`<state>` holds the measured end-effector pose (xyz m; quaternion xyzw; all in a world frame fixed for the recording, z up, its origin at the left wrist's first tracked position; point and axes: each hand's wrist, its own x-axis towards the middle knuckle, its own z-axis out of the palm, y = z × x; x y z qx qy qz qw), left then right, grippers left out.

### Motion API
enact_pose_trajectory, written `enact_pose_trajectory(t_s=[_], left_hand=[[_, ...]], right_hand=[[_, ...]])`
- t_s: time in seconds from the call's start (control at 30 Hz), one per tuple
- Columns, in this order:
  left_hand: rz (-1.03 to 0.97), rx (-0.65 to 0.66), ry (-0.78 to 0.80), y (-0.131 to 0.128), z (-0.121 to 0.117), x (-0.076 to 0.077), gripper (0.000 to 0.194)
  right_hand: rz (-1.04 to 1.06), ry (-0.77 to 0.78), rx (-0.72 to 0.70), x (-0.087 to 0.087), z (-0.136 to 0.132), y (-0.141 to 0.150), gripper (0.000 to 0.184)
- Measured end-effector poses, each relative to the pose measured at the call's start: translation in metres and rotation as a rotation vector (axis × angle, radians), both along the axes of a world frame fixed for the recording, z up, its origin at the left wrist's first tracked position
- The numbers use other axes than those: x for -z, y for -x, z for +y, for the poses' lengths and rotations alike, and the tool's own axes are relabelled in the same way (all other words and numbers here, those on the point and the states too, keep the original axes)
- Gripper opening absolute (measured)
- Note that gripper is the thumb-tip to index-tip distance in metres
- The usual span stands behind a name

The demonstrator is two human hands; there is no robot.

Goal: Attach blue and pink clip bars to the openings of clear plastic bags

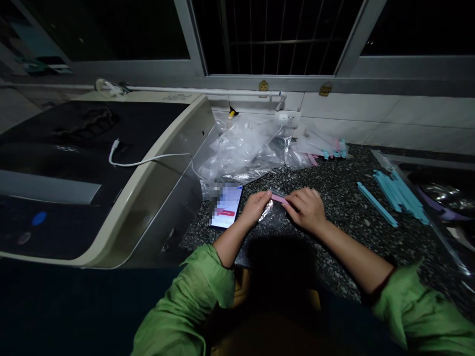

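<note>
My left hand (256,206) and my right hand (307,207) meet over the dark speckled counter (345,227). Between them they pinch a small clear plastic bag (273,211) with a pink strip (279,198) along its top edge. Both hands have fingers closed on that strip, the left at its left end, the right at its right end. The bag hangs down onto the counter under my fingers. Green sleeves cover both forearms.
A lit phone (227,206) lies left of my left hand. A pile of clear bags (245,148) sits behind it. Teal strips (399,195) lie at right beside a sink (441,193). A washing machine (92,173) with a white cable (148,159) fills the left.
</note>
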<state>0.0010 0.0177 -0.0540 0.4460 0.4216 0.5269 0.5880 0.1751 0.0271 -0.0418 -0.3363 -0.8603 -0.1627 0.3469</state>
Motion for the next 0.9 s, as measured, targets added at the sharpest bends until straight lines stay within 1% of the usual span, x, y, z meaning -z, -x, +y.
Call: enact_pose_trajectory(t_s=[0.1,0.2,0.33,0.43,0.57,0.7,0.9], left_hand=[[-0.012,-0.007,0.002,-0.0017,-0.001,-0.0006,0.046],[-0.031,-0.016,0.015,-0.0028,-0.0023,-0.0005,0.046],[-0.043,-0.061,0.008,-0.0042,-0.0035,0.0003,0.048],[-0.059,-0.085,0.014,-0.0049,-0.0041,0.0008,0.05],[-0.087,-0.083,0.033,-0.005,-0.0045,0.0017,0.05],[-0.069,-0.077,0.027,-0.0047,-0.0044,0.0028,0.05],[-0.068,-0.09,0.015,-0.0048,-0.0035,0.0039,0.05]], right_hand=[[0.033,0.021,-0.029,0.001,0.0002,0.0004,0.011],[0.096,0.09,-0.068,0.0037,0.0009,0.0017,0.012],[0.164,0.137,-0.119,0.0074,0.0015,0.0045,0.012],[0.185,0.13,-0.141,0.0086,0.002,0.0057,0.012],[0.188,0.121,-0.148,0.0088,0.0029,0.0055,0.013],[0.184,0.128,-0.144,0.0081,0.0034,0.0053,0.014],[0.187,0.085,-0.166,0.0053,0.0027,0.0053,0.014]])
